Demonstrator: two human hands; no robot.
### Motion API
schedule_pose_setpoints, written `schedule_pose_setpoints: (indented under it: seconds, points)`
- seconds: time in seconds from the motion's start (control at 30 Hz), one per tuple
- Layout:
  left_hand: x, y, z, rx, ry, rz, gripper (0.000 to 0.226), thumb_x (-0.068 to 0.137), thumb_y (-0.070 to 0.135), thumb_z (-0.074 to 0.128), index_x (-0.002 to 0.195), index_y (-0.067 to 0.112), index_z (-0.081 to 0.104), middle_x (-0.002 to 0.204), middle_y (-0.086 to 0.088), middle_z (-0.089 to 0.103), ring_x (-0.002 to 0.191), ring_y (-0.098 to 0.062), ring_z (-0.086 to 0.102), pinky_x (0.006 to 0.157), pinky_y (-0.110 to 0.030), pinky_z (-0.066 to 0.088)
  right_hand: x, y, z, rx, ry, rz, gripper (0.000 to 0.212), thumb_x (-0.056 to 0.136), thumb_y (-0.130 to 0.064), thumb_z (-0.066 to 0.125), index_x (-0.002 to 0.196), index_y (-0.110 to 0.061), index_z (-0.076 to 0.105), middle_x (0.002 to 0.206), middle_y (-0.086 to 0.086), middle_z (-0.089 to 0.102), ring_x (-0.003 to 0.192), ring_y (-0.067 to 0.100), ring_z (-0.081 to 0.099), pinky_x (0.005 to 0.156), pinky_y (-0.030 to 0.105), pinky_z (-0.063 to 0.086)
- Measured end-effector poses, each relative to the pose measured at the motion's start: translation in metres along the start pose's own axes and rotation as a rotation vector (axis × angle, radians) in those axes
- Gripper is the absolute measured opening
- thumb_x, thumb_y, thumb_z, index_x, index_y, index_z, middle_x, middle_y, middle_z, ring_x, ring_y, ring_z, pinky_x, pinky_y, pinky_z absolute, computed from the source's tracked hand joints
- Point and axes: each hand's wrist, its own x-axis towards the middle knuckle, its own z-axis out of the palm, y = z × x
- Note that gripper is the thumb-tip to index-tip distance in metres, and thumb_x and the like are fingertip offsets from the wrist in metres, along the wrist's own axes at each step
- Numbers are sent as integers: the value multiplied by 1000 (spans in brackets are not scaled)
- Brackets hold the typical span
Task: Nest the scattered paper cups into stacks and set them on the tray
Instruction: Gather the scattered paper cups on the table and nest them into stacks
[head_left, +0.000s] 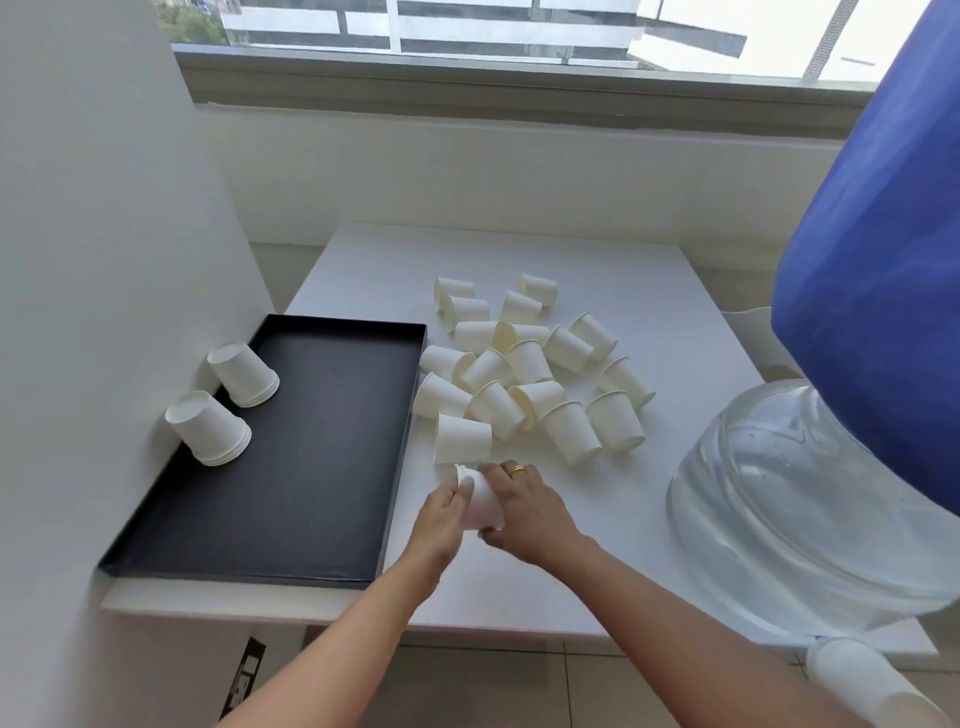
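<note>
1. White paper cup (480, 501), tilted, gripped between left hand (441, 512) and right hand (530, 512), both curled round it.
2. Black tray (311, 493), just left of the hands, carries two upturned cup stacks (208, 428).
3. Just beyond the hands, loose cups (524, 374) lie heaped.

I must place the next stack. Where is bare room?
The black tray is bare right of its far stack and near stack. The table is bare beyond the loose cups. Crowded: those cups, between tray and water bottle.

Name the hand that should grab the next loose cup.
Probably right: the right hand is nearer the pile, while the left hand grips the cup on the tray side.
</note>
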Motion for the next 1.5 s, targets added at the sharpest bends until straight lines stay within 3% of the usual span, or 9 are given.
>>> schedule_pose_setpoints:
  seconds: [0.1, 0.23, 0.33, 0.5, 0.7, 0.93, 1.13, 1.33, 1.5]
  points:
    - [1, -2, -2, 9, -4, 18, 32, 99, 24, 38, 128, 16, 48, 119, -7, 56, 104, -19, 51, 70, -18, 43, 3, 4, -3, -40, -25, -81, 71, 82, -41, 63, 141, -22, 28, 138, 4, 43, 126, 26, 38, 95, 38, 40]
    - [4, -3, -7, -28, 105, -23, 33, 99, 21, 37, 130, 14, 47, 117, -8, 53, 101, -21, 48, 77, -28, 40, 13, 24, -15, -126, -74, -93, 77, 84, -59, 52, 144, -20, 25, 148, 3, 36, 137, 22, 28, 106, 44, 30]
    - [4, -7, -14, -49, 171, -62, 35, 100, 21, 36, 132, 11, 44, 116, -8, 49, 103, -22, 45, 83, -32, 34, 23, 43, -25, -94, -28, 36, 75, 87, -54, 51, 145, -16, 22, 151, 5, 31, 141, 22, 23, 108, 45, 28]
    - [3, -16, -21, -67, 183, -106, 33, 100, 20, 37, 129, 8, 46, 112, -8, 50, 101, -23, 46, 84, -33, 35, 40, 70, -39, -76, -25, 184, 80, 91, -35, 54, 148, -5, 7, 159, 10, 3, 147, 25, 1, 116, 37, 19]
    - [6, -11, -29, -89, 170, -122, 30, 99, 21, 38, 125, 11, 50, 111, -8, 53, 101, -24, 48, 84, -33, 36, 58, 92, -49, -95, -97, 274, 83, 91, -29, 55, 150, -10, -1, 160, 6, -2, 147, 26, -2, 118, 40, 19]
    - [7, -20, -36, -86, 196, -159, 32, 99, 22, 38, 126, 9, 50, 115, -10, 55, 103, -27, 50, 84, -33, 37, 64, 98, -41, -97, -197, 294, 86, 90, -31, 55, 150, -14, -4, 160, 3, 2, 146, 30, 7, 116, 43, 22]
    - [10, -17, -35, -82, 197, -155, 30, 99, 22, 38, 124, 11, 50, 111, -8, 53, 101, -25, 49, 85, -33, 37, 60, 98, -35, -173, -122, 310, 83, 88, -33, 57, 149, -17, 4, 147, 8, 28, 135, 29, 26, 99, 45, 40]
    - [11, -18, -32, -81, 192, -169, 31, 99, 22, 39, 126, 10, 49, 114, -10, 55, 102, -26, 50, 85, -33, 37, 63, 91, -35, -82, -99, 351, 89, 88, -33, 58, 149, -11, -2, 149, 9, 28, 136, 30, 26, 99, 44, 39]
    - [12, -16, -33, -78, 195, -148, 29, 99, 21, 38, 124, 10, 50, 111, -9, 55, 101, -25, 49, 84, -33, 37, 58, 83, -22, -67, -131, 346, 87, 86, -36, 61, 148, -9, 6, 139, 11, 42, 130, 29, 34, 94, 41, 42]
